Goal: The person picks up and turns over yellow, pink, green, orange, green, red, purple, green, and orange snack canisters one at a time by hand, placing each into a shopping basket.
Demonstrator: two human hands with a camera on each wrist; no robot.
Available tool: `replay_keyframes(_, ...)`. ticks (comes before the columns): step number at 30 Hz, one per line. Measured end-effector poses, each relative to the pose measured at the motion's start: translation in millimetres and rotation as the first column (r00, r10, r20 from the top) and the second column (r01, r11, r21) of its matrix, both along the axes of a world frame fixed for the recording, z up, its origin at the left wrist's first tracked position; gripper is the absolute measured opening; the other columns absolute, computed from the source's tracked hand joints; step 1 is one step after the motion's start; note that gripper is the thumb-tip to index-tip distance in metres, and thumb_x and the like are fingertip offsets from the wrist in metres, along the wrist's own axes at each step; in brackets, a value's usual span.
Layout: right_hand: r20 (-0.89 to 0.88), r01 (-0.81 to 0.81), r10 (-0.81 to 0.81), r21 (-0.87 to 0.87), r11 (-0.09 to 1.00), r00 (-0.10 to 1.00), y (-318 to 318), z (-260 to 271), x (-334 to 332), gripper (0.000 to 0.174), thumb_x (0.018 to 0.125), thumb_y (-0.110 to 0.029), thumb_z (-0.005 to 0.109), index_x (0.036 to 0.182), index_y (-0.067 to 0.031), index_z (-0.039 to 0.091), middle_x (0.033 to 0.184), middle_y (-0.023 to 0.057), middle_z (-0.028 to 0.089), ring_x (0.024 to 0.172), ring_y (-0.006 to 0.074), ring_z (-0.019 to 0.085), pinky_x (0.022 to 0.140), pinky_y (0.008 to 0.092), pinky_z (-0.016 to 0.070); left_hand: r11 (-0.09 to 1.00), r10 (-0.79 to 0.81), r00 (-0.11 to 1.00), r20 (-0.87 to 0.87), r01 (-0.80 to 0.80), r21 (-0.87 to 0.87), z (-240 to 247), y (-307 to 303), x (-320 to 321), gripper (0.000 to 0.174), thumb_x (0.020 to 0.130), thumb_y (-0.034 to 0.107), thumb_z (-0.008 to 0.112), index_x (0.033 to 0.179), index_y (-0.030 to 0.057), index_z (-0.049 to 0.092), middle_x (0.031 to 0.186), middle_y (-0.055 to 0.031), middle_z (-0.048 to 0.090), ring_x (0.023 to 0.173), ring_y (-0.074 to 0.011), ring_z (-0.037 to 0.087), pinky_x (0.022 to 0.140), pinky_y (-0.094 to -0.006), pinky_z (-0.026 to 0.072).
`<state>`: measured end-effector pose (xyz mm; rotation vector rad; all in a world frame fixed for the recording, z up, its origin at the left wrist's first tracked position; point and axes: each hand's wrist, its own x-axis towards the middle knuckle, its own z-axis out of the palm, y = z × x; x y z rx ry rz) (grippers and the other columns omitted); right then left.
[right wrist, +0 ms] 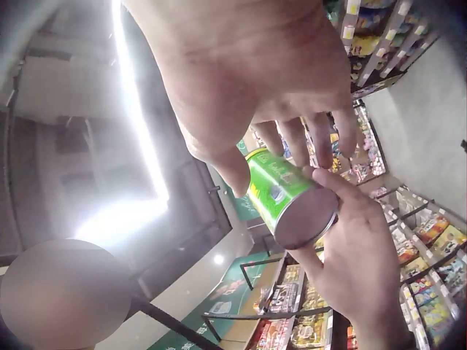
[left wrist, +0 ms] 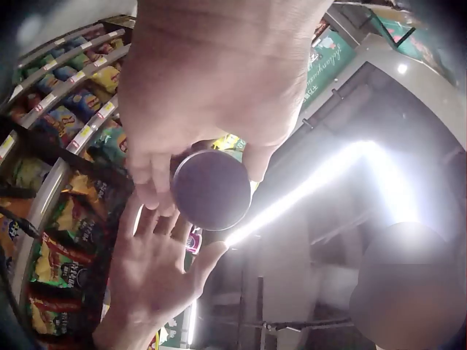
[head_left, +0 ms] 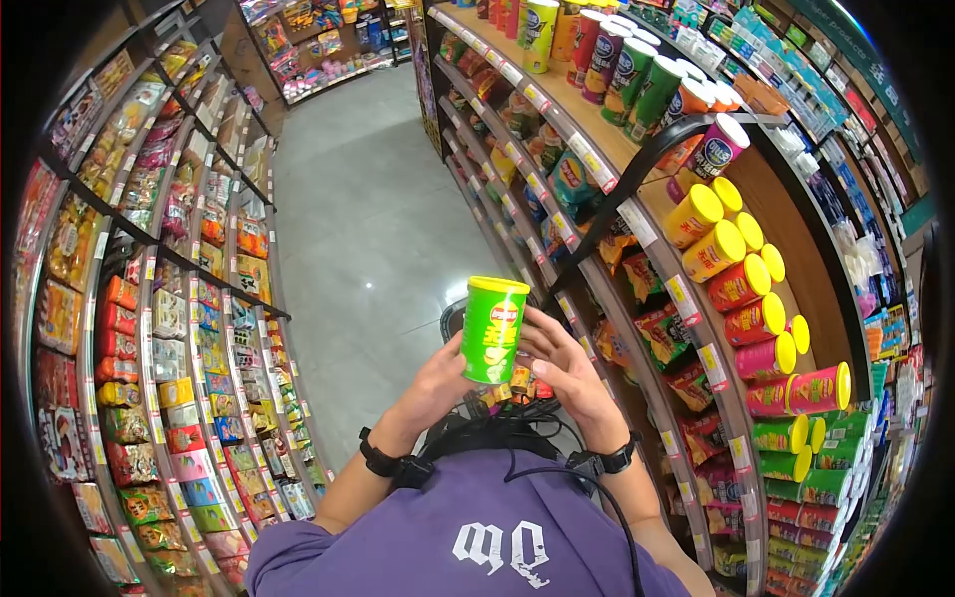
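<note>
A green canister (head_left: 494, 333) with a yellow lid stands nearly upright in front of the purple shirt. My left hand (head_left: 436, 386) grips it, with thumb and fingers around its lower side in the right wrist view. On the other side, my right hand (head_left: 572, 370) is held close with fingers spread and relaxed. From the right wrist, the thumb of that right hand (right wrist: 263, 80) overlaps the canister's lid end. The canister's plain round base (left wrist: 211, 191) faces the left wrist camera, hiding part of the left hand's fingers.
To the right, a shelf top (head_left: 597, 139) bears chip canisters, with several yellow-lidded ones (head_left: 754, 320) lying along it. Bagged snacks (head_left: 662, 333) fill the tiers below. Packed shelves (head_left: 169, 328) line the left. A grey floor aisle (head_left: 348, 189) runs ahead between them.
</note>
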<state>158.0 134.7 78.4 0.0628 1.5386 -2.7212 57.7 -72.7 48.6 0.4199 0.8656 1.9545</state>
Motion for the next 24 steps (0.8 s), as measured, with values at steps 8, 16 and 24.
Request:
replay_keyframes(8,-0.059,-0.065,0.069,0.067,0.996,0.996,1,-5,4,0.074,0.095,-0.006,0.068,0.158,-0.0005,0.03,0.158,0.0199,0.04,0.146,0.0317,0.04,0.117,0.0473,0.0375,0.999,-0.025,0.999,0.02,0.024,0.044,8,-2,0,0.07,0.103,0.041,0.056,0.157,0.0055,0.031,0.151,-0.011,0.048,0.135,-0.025,0.05,0.11,-0.0469,0.0427)
replay_keyframes(16,-0.035,-0.062,0.064,0.065,0.996,0.997,7,-7,4,0.073,0.095,-0.006,0.068,0.158,0.0001,0.031,0.157,0.0199,0.042,0.145,0.0311,0.041,0.116,0.0468,0.0389,0.997,-0.043,0.999,0.018,0.042,0.057,7,4,-1,0.068,0.103,0.041,0.056,0.157,0.0063,0.032,0.153,-0.0113,0.046,0.139,-0.0269,0.048,0.114,-0.0484,0.0405)
replay_keyframes(24,-0.025,-0.044,0.046,0.055,0.997,0.999,10,-6,4,0.074,0.095,-0.009,0.069,0.158,0.0,0.031,0.156,0.02,0.042,0.144,0.0311,0.041,0.115,0.046,0.0395,0.998,-0.054,0.998,0.023,0.053,0.023,4,8,-3,0.071,0.104,0.044,0.054,0.158,0.006,0.029,0.154,-0.012,0.045,0.14,-0.028,0.047,0.114,-0.0499,0.0397)
